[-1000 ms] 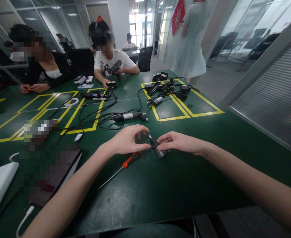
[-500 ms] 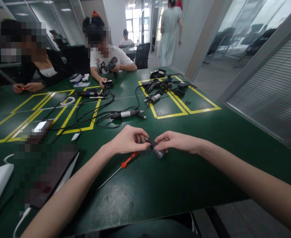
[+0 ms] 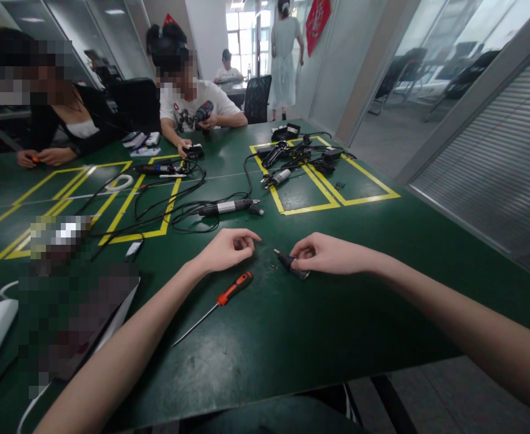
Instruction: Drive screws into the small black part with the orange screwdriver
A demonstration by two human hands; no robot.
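Note:
My right hand point(image 3: 317, 253) pinches a dark tapered piece with a thin metal tip point(image 3: 285, 259), tilted so the tip points toward my left hand. Its wider, shiny end sits low by my fingers, partly covered by the thumb. To the left, my left hand point(image 3: 229, 248) is off the piece, index finger stretched out and the other fingers loosely bent; nothing shows in it. Between the hands, tiny bits point(image 3: 274, 266) lie on the green table. Below my left hand rests an orange-and-black screwdriver point(image 3: 234, 289), its shaft toward me.
A pen-shaped electric tool point(image 3: 226, 208) with its cable lies beyond my hands. Black cables and tools point(image 3: 287, 155) crowd yellow-taped boxes at the back. Across the table, a person holds a power drill point(image 3: 204, 112); another sits at left. A dark flat object point(image 3: 97, 319) lies near my left forearm.
My left hand has let go of the tapered piece and drawn back left. My right hand keeps hold of it, slightly farther right. The tiny bits on the table have come into view.

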